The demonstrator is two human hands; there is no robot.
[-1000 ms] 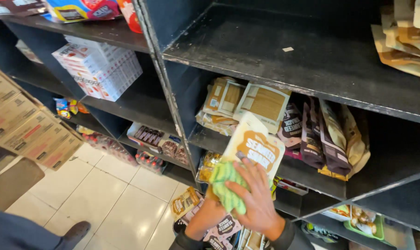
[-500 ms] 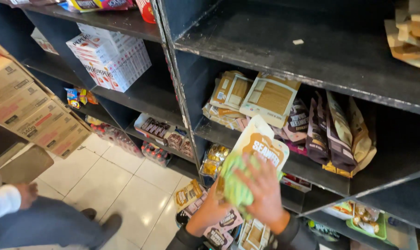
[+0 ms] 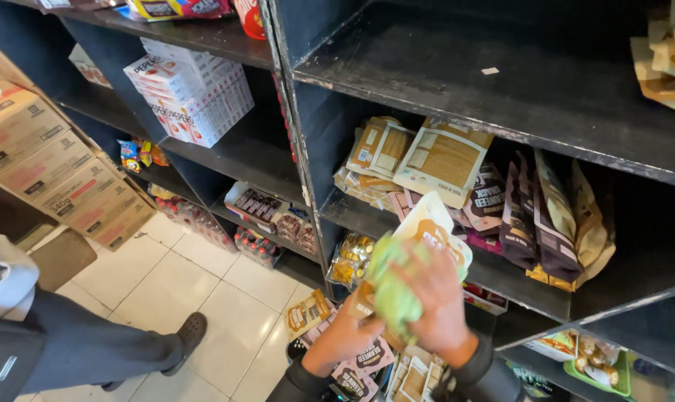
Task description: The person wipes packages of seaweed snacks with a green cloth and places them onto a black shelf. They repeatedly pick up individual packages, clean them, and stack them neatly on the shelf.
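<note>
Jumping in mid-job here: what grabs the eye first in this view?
The green cloth at bottom centre, pressed by the right hand against a cream snack pouch that the left hand holds from below. Behind them, a dark shelf unit holds tan and brown pouches. At left, stacked white boxes.

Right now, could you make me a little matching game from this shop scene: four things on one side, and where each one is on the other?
Things:
1. green cloth
2. white and red boxes
3. cardboard cartons
4. dark purple pouches

Places:
A. stacked on the floor at far left
B. standing on the shelf right of the hands
C. pressed on a snack pouch by the right hand
D. piled on an upper left shelf

Pairs: 1-C, 2-D, 3-A, 4-B
</note>
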